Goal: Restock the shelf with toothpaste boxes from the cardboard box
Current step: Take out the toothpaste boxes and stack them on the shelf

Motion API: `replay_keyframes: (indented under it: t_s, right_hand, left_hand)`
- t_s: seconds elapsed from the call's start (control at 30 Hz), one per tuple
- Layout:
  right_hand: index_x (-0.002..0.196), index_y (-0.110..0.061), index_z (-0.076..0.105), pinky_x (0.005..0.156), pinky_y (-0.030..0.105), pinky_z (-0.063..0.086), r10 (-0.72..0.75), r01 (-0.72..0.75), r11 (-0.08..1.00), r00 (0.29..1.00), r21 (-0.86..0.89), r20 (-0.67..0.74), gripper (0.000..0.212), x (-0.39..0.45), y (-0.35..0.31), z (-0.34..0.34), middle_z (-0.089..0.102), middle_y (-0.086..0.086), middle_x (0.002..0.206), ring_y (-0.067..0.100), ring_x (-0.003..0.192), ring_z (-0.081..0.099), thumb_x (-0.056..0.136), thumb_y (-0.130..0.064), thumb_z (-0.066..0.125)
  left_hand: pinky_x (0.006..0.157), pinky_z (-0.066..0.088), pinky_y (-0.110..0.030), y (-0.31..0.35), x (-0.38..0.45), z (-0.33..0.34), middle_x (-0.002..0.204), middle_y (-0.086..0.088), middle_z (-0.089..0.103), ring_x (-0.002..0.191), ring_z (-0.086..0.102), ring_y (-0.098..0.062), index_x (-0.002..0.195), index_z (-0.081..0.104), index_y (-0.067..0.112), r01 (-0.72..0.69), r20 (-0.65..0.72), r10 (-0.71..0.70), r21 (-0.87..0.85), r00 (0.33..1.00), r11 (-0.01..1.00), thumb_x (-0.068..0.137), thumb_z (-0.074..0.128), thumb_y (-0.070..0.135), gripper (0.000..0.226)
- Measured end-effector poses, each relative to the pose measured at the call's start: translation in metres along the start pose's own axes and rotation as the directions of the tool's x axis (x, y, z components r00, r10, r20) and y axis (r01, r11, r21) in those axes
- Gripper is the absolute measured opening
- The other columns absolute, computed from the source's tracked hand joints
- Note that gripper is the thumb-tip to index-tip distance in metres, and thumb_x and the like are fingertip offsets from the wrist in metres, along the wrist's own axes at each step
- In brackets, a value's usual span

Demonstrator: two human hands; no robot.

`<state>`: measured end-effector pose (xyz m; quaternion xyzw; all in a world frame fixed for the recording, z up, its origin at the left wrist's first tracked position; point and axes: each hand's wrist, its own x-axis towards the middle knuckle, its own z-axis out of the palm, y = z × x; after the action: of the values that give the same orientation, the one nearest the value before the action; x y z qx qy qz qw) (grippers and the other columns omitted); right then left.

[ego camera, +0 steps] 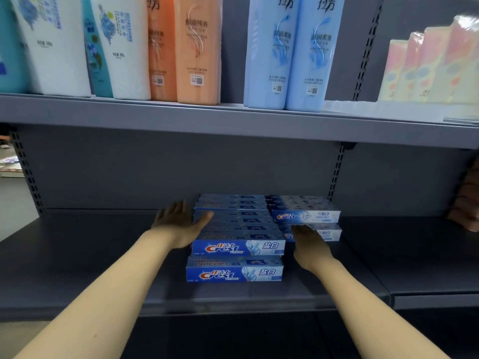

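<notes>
Reaching onto the grey metal shelf [90, 255], both bare hands frame a block of toothpaste boxes [237, 224] stacked near the middle of the lower tier. The left hand [181, 221] lies flat against the left end of the upper stack, fingers straight and together, thumb laid over the top edge of the boxes; nothing is gripped. The right hand [309, 244] is flat too, fingers extended and close together, held at the right end of the front stack, just before the second group of boxes [305, 216]; whether it touches the cardboard cannot be told.

Each carton is long and slim, blue and white, with a red and white "Crest" logo on its front face and Chinese characters on a paler blue patch at the right. The front stack shows 2 layers, the bottom front box [234, 273] sitting slightly forward of the one above it. Rows of the same cartons run back toward the rear panel. The right-hand group is paler, more white than blue, also 2 layers high, and set further back.

On the upper shelf [233, 120] stand tall bottles: white and teal ones [121, 47] at the left, 2 orange ones [197, 53] in the middle, 2 light blue ones [293, 55] to the right, and pastel wrapped packs [427, 66] at the far right.
</notes>
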<state>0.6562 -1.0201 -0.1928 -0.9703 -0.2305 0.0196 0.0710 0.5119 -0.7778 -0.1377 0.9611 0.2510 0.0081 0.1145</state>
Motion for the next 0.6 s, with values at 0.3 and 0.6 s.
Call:
replay_keyframes:
  t_s: [0.3, 0.6]
  right_hand:
    - [0.151, -0.009, -0.011, 0.121, 0.042, -0.006, -0.066, 0.082, 0.954, 0.996, -0.289, 0.065, 0.068, 0.005, -0.011, 0.018, -0.014, 0.006, 0.16, 0.024, 0.148, -0.013, 0.1, -0.012, 0.034]
    - [0.15, -0.01, -0.014, 0.12, 0.043, -0.009, -0.099, 0.129, 0.93, 0.99, -0.345, 0.104, 0.064, 0.009, -0.019, 0.013, -0.015, 0.006, 0.16, 0.023, 0.148, -0.015, 0.103, -0.023, 0.027]
  left_hand:
    - [0.12, -0.004, -0.04, 0.068, 0.017, 0.026, 0.16, -0.007, -0.01, 0.147, -0.01, -0.021, 0.15, -0.009, 0.007, -0.134, 0.084, 0.128, 0.071, 0.988, 0.988, 0.095, 0.013, 0.062, 0.081]
    - [0.12, -0.003, -0.038, 0.068, 0.024, 0.043, 0.16, -0.006, -0.004, 0.148, -0.005, -0.022, 0.151, -0.003, 0.009, -0.181, 0.114, 0.178, 0.011, 0.977, 0.983, 0.096, 0.016, 0.06, 0.078]
